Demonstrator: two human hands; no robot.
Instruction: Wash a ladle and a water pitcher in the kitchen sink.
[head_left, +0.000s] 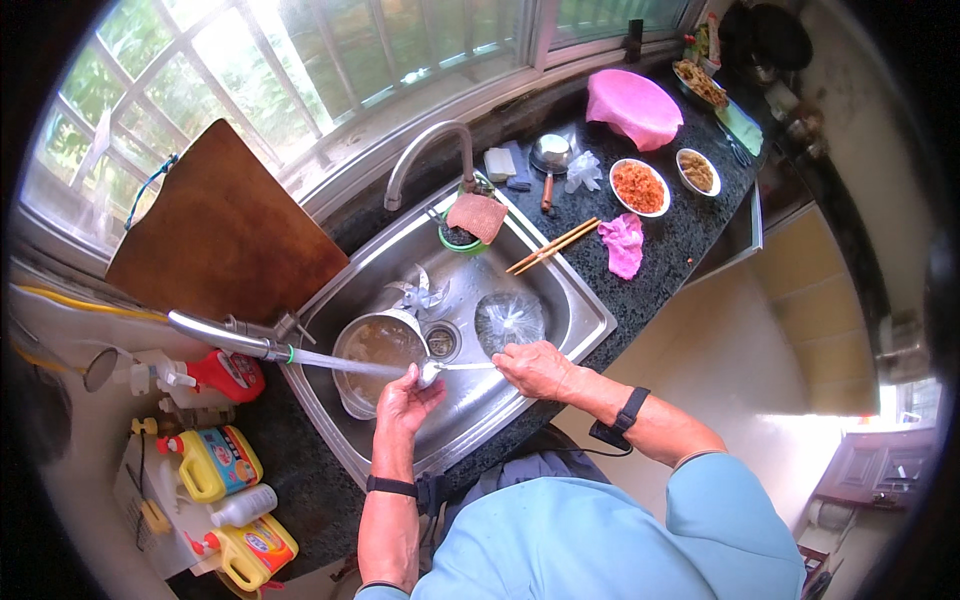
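Note:
A metal spoon (466, 367) spans the space between my hands over the sink (480, 409). My right hand (536, 371) grips the end of its handle. With thumb and fingers, my left hand (409, 401) holds the spoon's bowl end. Water streams from a faucet (225, 336) at the left onto that end. Below and left of it, a pot (381, 352) of cloudy water sits in the basin. A blade-like metal part (420, 292) lies behind the pot, beside the drain (441, 341). Near my right hand rests a bowl covered with clear plastic (510, 322).
Chopsticks (553, 246) cross the sink's right rim, near a pink cloth (622, 246). Food bowls (640, 187) stand farther right. A green sponge holder (461, 238) sits at the back rim. A cutting board (225, 232) leans by the window; detergent bottles (221, 461) stand left.

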